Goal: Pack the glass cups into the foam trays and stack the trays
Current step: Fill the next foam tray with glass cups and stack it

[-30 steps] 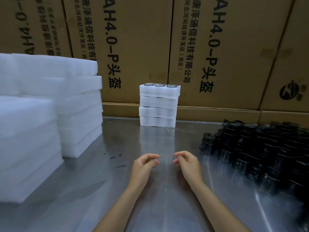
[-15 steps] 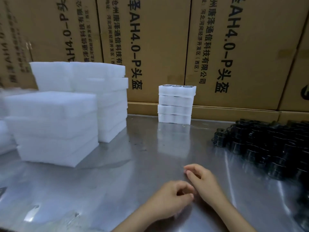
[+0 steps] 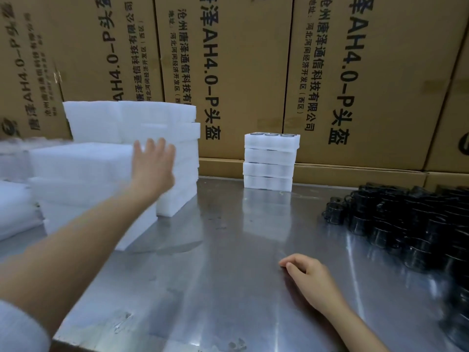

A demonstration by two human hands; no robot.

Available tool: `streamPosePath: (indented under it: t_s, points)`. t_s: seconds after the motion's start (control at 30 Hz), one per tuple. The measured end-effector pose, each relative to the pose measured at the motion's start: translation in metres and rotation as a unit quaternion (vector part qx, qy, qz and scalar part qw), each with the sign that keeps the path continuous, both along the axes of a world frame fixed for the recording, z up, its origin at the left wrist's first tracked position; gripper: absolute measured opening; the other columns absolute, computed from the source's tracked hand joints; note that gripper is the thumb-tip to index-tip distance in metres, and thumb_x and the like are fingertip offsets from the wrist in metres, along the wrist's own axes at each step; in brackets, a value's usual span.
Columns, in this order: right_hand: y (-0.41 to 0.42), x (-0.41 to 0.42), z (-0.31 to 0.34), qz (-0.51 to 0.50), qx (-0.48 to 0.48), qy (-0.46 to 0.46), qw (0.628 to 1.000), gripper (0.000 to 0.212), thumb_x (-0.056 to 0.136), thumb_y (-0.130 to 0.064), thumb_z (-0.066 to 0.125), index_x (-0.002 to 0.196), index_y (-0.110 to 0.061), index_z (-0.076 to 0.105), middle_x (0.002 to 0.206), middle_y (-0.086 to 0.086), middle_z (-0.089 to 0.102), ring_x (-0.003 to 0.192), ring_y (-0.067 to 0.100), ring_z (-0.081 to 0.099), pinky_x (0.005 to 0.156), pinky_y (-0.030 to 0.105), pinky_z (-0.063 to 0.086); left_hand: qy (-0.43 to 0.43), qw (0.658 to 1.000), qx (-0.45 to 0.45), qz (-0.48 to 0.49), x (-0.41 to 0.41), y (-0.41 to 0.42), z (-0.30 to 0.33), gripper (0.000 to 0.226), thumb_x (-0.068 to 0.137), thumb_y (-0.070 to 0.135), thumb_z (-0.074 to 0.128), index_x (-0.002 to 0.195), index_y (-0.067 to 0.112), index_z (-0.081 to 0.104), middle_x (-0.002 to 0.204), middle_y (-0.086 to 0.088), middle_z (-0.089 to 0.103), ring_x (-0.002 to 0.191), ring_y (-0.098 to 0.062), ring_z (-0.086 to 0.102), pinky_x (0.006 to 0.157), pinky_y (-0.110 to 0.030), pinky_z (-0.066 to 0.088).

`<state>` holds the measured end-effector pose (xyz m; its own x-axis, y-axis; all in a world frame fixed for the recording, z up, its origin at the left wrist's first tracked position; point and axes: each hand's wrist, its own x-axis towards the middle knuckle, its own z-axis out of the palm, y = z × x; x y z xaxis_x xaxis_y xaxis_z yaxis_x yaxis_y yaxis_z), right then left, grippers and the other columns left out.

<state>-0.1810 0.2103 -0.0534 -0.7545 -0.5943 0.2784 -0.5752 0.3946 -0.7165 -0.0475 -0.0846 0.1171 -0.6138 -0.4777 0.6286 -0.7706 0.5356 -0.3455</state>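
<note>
Resting low at 5 o'clock, the right hand (image 3: 308, 276) lies on the steel table (image 3: 215, 288), fingers loosely curled, grasping nothing. Left arm stretched toward 10 o'clock; the left hand (image 3: 153, 166) is raised with fingers straight and spread, released, in front of the nearer stack of empty foam trays (image 3: 78, 168). Contact with the foam cannot be told; the hand is blurred.

Containers: dark glass cups (image 3: 411, 224) heaped loose on the table at 3 o'clock, none in hand. A taller foam stack (image 3: 162, 118) stands behind the near one at 11 o'clock. At 12 o'clock, against the cardboard cartons (image 3: 241, 72), a packed stack (image 3: 270, 161) of four trays; dark cup rims show in the top tray, lower layers hidden.

Change from half a second ago: both hands were then together low on the table, fingers curled; the left has since lifted and reached out to the foam, the right has stayed down. Packed stack and cup heap unchanged.
</note>
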Motion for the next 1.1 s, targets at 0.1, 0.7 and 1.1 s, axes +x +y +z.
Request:
streamPosePath:
  t_s: [0.1,0.7,1.1]
  points:
    - [0.0,0.0,0.001,-0.002,-0.001,-0.003,1.0,0.032,0.091,-0.014,0.056,0.073,-0.04,0.062,0.086,-0.019,0.069,0.09,0.001,0.062,0.084,0.022,0.047,0.013,0.99,0.051,0.133,0.028,-0.035,0.008,0.054,0.083,0.029,0.059,0.131,0.011,0.039,0.13,-0.01,0.045,0.121,-0.031,0.045,0.109,-0.049,0.025]
    - [0.013,-0.017,0.011,-0.03,-0.246,-0.24,0.939,0.02,0.098,-0.009,0.046,0.094,-0.013,0.066,0.102,0.01,0.069,0.088,0.011,0.064,0.075,0.018,0.046,0.033,0.904,-0.038,-0.424,0.038,0.136,-0.04,0.061,0.067,0.042,0.068,0.119,0.012,0.06,0.086,-0.005,0.061,0.077,-0.029,0.061,0.084,-0.043,0.047]
    - [0.069,-0.059,0.022,-0.044,-0.293,-0.4,0.867,0.044,0.087,-0.05,0.052,0.104,-0.013,0.068,0.094,0.014,0.073,0.084,0.03,0.069,0.066,0.037,0.049,0.002,0.826,0.149,-0.544,0.03,0.139,-0.143,0.052,0.049,0.001,0.044,0.093,0.029,0.038,0.112,0.01,0.044,0.125,-0.015,0.038,0.112,-0.044,0.027]
